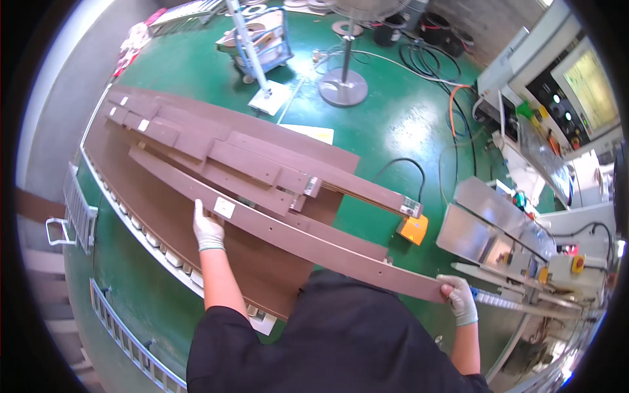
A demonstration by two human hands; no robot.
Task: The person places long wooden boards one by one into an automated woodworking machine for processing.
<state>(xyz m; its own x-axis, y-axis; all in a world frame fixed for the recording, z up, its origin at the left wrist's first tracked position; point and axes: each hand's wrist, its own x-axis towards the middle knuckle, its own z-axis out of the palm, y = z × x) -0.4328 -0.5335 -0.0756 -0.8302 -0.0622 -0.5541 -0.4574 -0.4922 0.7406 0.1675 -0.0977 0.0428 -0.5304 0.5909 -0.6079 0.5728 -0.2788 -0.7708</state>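
Note:
A long, narrow brown board [314,247] with small holes and a white label [224,207] runs slantwise in front of me. My left hand [208,229], in a pale glove, is closed on its near edge just beside the label. At the board's right end, my right hand [460,300] grips the tip, with the thumb on top and the other fingers partly hidden. Beyond the board lie several similar brown strips [249,160], stacked unevenly, some labelled. A broad brown panel [255,272] spreads beneath and on the near side.
A row of rollers [157,247] edges the panel's left side. A yellow-orange box [413,230] is by the strips' right ends. Farther off stand a fan base [343,88] and a blue trolley [278,56]. Machinery with metal plates [466,229] is at right; cables [429,59] cross the floor.

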